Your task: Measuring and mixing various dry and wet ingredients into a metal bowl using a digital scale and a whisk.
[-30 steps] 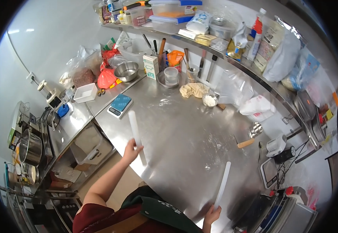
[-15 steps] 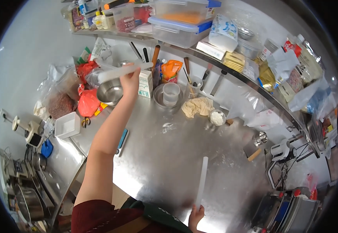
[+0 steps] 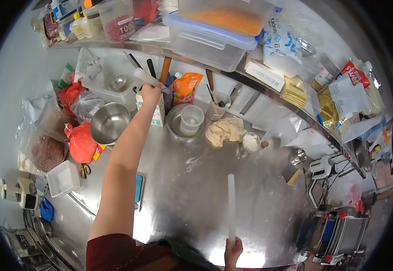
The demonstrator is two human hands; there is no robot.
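Nearest to me, at the lower edge of the view, the right hand (image 3: pixel 233 251) is clamped round the bottom end of a white rod (image 3: pixel 231 203), which points away over the steel bench (image 3: pixel 196 194). To its left I see a dark red sleeve (image 3: pixel 110 253), and from it the left forearm stretches far across the worktop, partly covering a blue-topped scale (image 3: pixel 138 192).

Farther out on my left sit a white tray (image 3: pixel 63 179), a pair of scissors (image 3: pixel 84 170) just beside it, and a red bag (image 3: pixel 80 142) near a steel bowl (image 3: pixel 110 123). Well over to the right lies a wooden handle (image 3: pixel 293 177). Beyond the middle I make out a small bowl of white powder (image 3: pixel 251 142), a crumpled beige cloth (image 3: pixel 225 132) next to it, and a clear cup (image 3: pixel 192 120) in a round metal pan (image 3: pixel 174 122).

Toward the back, the left hand (image 3: pixel 151 94) has its fingers closed on a second rod (image 3: pixel 144 77), tilted across tool handles above a carton (image 3: pixel 158 113); I cannot tell whether it touches them. Farthest off, clear boxes (image 3: pixel 207 40) stand on the shelf.
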